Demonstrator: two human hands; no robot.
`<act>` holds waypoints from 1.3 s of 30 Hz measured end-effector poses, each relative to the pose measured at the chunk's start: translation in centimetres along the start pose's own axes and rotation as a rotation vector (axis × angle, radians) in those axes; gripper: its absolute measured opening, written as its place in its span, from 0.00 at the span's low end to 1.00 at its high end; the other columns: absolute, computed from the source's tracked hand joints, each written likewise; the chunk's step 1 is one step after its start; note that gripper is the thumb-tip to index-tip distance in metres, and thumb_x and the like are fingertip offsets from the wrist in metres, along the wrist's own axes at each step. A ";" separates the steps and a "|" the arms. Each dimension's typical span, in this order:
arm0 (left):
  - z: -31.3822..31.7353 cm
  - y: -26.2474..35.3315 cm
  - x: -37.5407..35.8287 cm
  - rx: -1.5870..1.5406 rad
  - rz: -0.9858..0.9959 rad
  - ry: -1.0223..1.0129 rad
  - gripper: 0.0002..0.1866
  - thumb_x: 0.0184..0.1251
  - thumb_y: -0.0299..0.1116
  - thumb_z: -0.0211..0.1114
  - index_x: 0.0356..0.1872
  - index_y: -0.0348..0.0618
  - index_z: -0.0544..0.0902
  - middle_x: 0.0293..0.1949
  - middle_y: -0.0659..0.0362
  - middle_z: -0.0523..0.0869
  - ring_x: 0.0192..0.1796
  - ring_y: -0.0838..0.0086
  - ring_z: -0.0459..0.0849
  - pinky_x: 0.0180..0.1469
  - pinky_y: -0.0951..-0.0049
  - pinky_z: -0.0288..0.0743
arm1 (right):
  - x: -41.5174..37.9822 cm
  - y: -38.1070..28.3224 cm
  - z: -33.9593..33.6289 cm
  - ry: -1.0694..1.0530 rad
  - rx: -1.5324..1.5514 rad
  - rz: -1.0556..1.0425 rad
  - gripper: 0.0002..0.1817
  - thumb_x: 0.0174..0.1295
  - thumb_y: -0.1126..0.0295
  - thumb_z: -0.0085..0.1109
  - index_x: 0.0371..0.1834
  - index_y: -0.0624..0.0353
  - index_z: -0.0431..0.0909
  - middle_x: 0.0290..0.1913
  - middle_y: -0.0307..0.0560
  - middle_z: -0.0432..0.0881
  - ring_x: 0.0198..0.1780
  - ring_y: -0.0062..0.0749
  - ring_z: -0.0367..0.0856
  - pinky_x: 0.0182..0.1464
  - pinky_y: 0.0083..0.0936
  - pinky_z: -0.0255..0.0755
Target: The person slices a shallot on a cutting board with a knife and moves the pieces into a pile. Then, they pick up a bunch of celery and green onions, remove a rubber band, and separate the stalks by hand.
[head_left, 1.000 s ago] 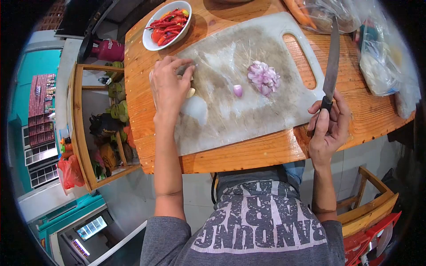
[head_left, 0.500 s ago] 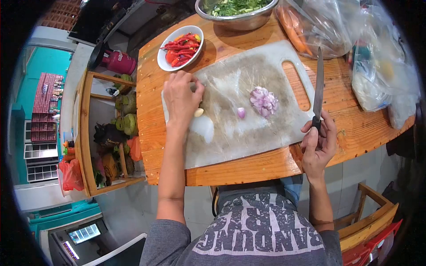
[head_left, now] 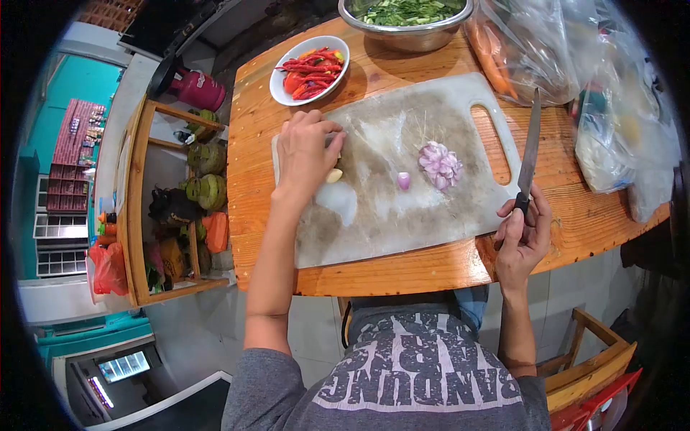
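Observation:
My left hand (head_left: 307, 151) rests at the left end of the grey-white cutting board (head_left: 381, 233), fingers curled together; what lies under them is mostly hidden. A pale garlic clove (head_left: 334, 175) sits beside its thumb side. My right hand (head_left: 523, 233), at the board's right edge, grips the black handle of a knife (head_left: 530, 147), whose blade points up and away from me. Between the hands, a small purple shallot piece (head_left: 404, 180) lies on the board, left of a pile of sliced shallots (head_left: 440, 166).
Behind the board stand a white bowl of red chilies (head_left: 310, 70) and a metal bowl of chopped greens (head_left: 406, 32). Plastic bags, one with carrots (head_left: 490, 57), lie at the back right. A wooden shelf (head_left: 133, 208) stands left of the wooden table (head_left: 251, 244).
The whole view has shifted slightly, so the board and bowls appear further right. My left hand's fingers have drawn closer together. The knife remains in my right hand.

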State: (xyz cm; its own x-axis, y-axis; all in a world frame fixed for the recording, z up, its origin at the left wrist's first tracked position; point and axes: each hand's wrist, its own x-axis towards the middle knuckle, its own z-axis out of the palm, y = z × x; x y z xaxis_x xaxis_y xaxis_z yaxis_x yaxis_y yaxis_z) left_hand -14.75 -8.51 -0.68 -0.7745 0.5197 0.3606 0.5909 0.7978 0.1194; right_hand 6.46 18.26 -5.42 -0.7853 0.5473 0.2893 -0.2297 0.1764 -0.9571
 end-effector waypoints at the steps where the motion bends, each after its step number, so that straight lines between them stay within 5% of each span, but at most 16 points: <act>1: 0.4 0.1 0.3 0.018 -0.007 -0.022 0.06 0.57 0.34 0.75 0.32 0.45 0.92 0.35 0.58 0.86 0.44 0.62 0.82 0.48 0.61 0.73 | 0.0 0.0 0.1 0.003 -0.002 -0.004 0.22 0.77 0.72 0.51 0.71 0.67 0.68 0.39 0.41 0.80 0.41 0.17 0.76 0.45 0.18 0.70; 11: 0.9 0.3 1.6 0.123 0.071 -0.041 0.04 0.54 0.33 0.74 0.27 0.46 0.90 0.33 0.58 0.87 0.43 0.62 0.84 0.49 0.60 0.74 | 0.4 0.2 0.2 -0.010 -0.022 -0.064 0.22 0.78 0.70 0.51 0.72 0.64 0.68 0.38 0.40 0.80 0.30 0.10 0.70 0.31 0.12 0.63; 22: 0.8 -1.3 1.3 -0.065 -0.111 -0.070 0.08 0.61 0.36 0.71 0.34 0.43 0.92 0.35 0.55 0.88 0.45 0.59 0.85 0.49 0.59 0.79 | 0.4 -0.1 0.1 -0.012 -0.012 -0.023 0.22 0.77 0.73 0.51 0.71 0.67 0.68 0.38 0.41 0.79 0.40 0.18 0.76 0.44 0.17 0.70; 39: 1.4 -0.6 2.8 -0.001 0.068 -0.056 0.05 0.53 0.31 0.73 0.27 0.41 0.88 0.32 0.54 0.85 0.41 0.58 0.85 0.48 0.58 0.78 | 0.4 -0.3 0.2 -0.011 -0.005 -0.015 0.22 0.76 0.74 0.51 0.71 0.66 0.69 0.39 0.41 0.80 0.41 0.19 0.77 0.45 0.16 0.72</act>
State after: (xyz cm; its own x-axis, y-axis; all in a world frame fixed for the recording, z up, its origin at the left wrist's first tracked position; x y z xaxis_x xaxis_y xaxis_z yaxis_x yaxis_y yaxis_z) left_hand -17.63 -7.14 -1.00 -0.7438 0.5891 0.3158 0.6430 0.7596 0.0975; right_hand 6.10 18.32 -5.04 -0.7883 0.5352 0.3035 -0.2388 0.1885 -0.9526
